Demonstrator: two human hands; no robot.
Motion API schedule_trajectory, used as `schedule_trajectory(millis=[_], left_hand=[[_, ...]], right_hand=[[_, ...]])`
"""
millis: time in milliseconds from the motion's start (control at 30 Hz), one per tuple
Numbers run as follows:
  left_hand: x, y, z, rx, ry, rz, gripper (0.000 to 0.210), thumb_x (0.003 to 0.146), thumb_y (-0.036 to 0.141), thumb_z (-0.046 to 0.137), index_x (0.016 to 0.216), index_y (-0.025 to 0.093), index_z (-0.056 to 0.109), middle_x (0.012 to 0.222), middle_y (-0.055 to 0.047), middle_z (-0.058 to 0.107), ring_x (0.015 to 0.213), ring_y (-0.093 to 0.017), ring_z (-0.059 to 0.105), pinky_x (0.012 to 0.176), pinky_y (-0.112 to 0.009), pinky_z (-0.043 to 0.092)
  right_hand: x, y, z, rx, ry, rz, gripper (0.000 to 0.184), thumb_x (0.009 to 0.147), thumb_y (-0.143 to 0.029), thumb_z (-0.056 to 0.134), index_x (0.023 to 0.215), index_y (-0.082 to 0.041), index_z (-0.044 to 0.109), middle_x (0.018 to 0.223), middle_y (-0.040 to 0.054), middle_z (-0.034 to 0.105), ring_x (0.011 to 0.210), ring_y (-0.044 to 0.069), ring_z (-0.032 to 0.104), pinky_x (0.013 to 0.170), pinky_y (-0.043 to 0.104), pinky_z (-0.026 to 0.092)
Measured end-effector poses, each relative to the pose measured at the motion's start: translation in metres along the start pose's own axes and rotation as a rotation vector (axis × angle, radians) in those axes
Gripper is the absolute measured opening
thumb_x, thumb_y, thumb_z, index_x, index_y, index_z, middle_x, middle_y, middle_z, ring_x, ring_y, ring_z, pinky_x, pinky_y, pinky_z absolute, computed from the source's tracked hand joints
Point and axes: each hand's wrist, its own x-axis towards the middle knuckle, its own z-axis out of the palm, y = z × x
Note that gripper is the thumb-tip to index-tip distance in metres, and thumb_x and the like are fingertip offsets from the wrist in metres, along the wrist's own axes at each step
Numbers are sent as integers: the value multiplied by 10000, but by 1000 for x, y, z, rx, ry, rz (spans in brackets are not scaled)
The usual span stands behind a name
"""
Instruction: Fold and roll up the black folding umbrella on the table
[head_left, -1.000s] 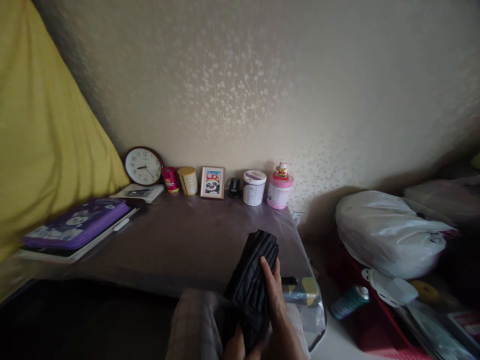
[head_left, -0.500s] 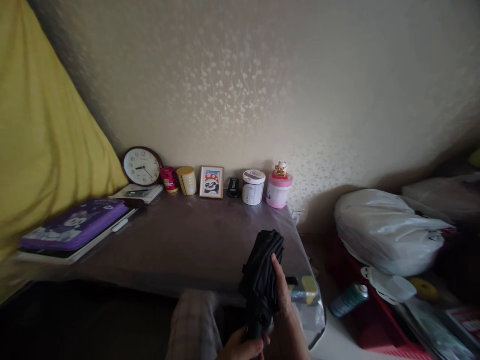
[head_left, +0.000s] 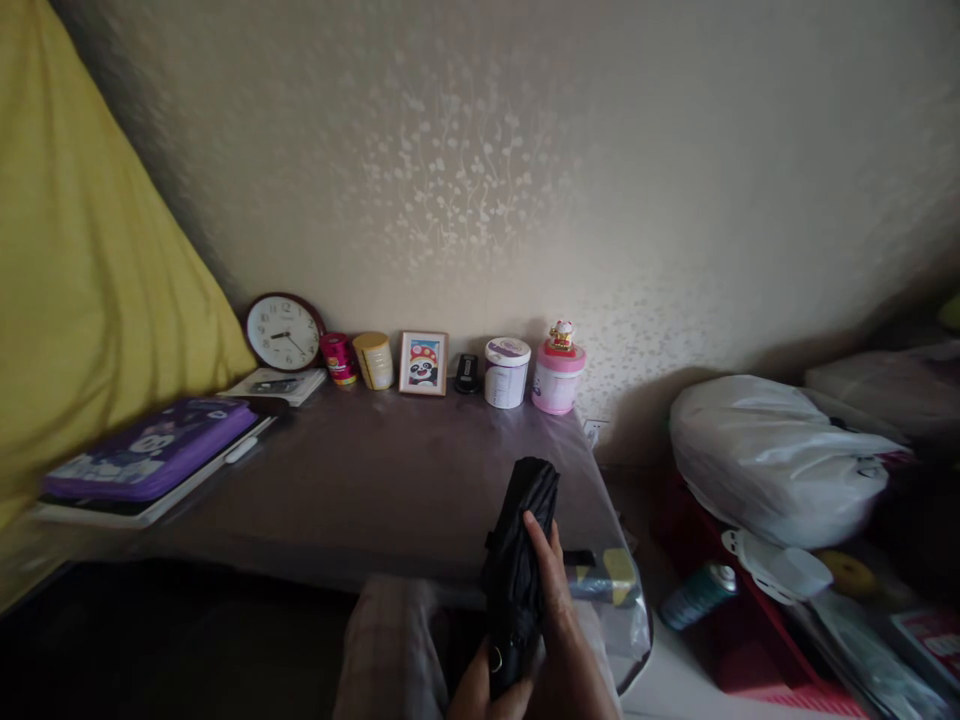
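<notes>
A folded black umbrella (head_left: 517, 540) points up and away from me, in front of the near right part of the table. Its dark handle end sits low in my left hand (head_left: 487, 690), with the fingers closed round it. Higher up, my right hand (head_left: 551, 575) wraps the folded cloth from the right side, its thumb lying along the fabric. The far fingers of the right hand are mostly hidden behind the umbrella. A strap (head_left: 580, 558) sticks out just right of my right hand.
A covered table (head_left: 360, 480) carries a clock (head_left: 285, 332), tubs, a picture frame (head_left: 424, 363) and a purple folder (head_left: 150, 450). To the right, a red basket (head_left: 765, 660), a spray can (head_left: 699, 597) and a white bag (head_left: 780, 460) stand low.
My right hand has slid slightly left on the umbrella and squeezed its folds narrower. The umbrella has turned a little, and a small ring near the handle now shows.
</notes>
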Motion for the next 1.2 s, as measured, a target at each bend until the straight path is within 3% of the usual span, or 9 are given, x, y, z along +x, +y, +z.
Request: schedule_trajectory(millis=[167,367,467,533,667,767,867,1033,1200], left_hand=[[11,-10,-5,155,-24,88,618,733,312,588,1296,104,441,1216,-133,610,1189,-255,508,968,-272,378],[18,-15,-9,294,-15,84,681,733,324,596,1310,29,387,1107,-231,638,1084,-314,578,896,-339,412],[13,-9,-10,237,-46,119,604,694,316,629,1244,128,469,1048,-136,675,1035,-266,602,859,-283,424],[8,-4,-11,92,-145,126,470,695,313,618,1139,184,535,942,-57,694,931,-219,630,801,-252,443],[0,3,-12,-97,-307,20,309,729,324,565,996,168,564,707,-4,655,659,-174,631,614,-246,449],[1,2,-10,-51,-187,85,427,705,269,585,1118,174,537,978,-41,674,917,-196,627,774,-238,446],[6,-3,-9,91,-108,191,589,696,239,572,1261,120,458,1156,-94,633,1114,-226,552,910,-231,396],[16,-17,-8,408,-63,96,705,766,299,523,1362,-4,300,1161,-217,606,1097,-273,569,905,-272,400],[18,-16,-10,436,-57,34,724,749,306,566,1364,25,307,1100,-207,640,1046,-275,600,871,-286,418]], right_hand=[[-3,3,1,-8,17,28,753,644,-537,688,1291,-247,433,759,-29,665,640,183,634,582,283,507],[4,5,-3,-89,101,13,732,629,-523,698,1264,-237,472,778,-30,677,717,197,641,640,281,509],[1,4,-7,-90,85,-3,664,640,-531,671,1212,-223,537,819,-5,685,754,222,646,662,316,515],[-5,4,-11,-73,32,-66,608,615,-514,688,1152,-248,588,895,3,691,828,234,642,705,326,516],[-14,4,-13,-41,-43,-131,637,509,-464,777,1090,-256,617,977,10,687,884,233,629,737,314,510],[-8,3,-8,-5,-81,-41,593,630,-588,666,1043,-164,623,792,51,688,654,216,629,590,331,504],[0,2,-3,1,-38,-16,617,653,-596,649,1096,-170,592,737,25,679,608,197,613,570,316,490],[3,7,-5,-69,55,-85,660,635,-571,665,1181,-217,555,845,4,695,730,216,635,664,316,500],[2,9,-5,-60,76,-89,676,601,-558,696,1158,-202,556,793,-1,680,676,198,629,625,302,504]])
